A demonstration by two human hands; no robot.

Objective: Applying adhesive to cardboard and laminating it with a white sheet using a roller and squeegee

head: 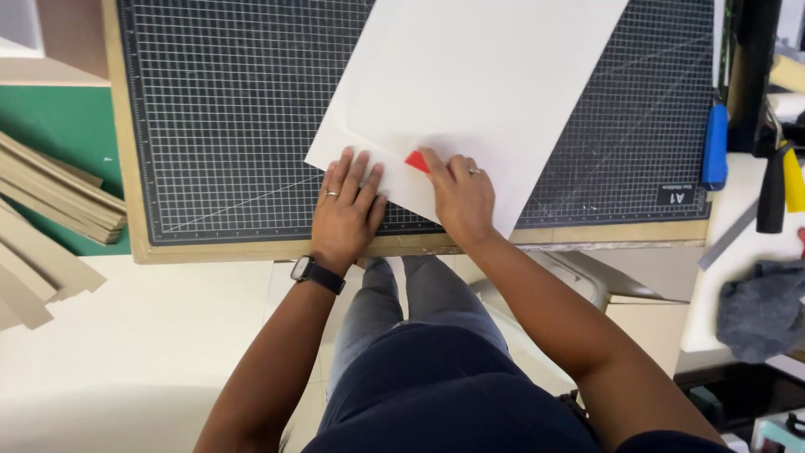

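A large white sheet of paper [470, 75] lies at an angle on a dark gridded cutting mat [226, 101]. My left hand [345, 210] rests flat with fingers spread on the sheet's near corner. My right hand [459, 195] presses a small red piece [417, 161] against the paper, fingers curled over it. A fold line runs across the paper just beyond my fingertips. A black watch sits on my left wrist.
The mat lies on a wooden board [126, 168]. Stacked cardboard strips [50, 201] lie at left on a green surface. At right are a blue-handled tool [715, 144], a yellow-and-black tool [781, 180] and a grey cloth [763, 306].
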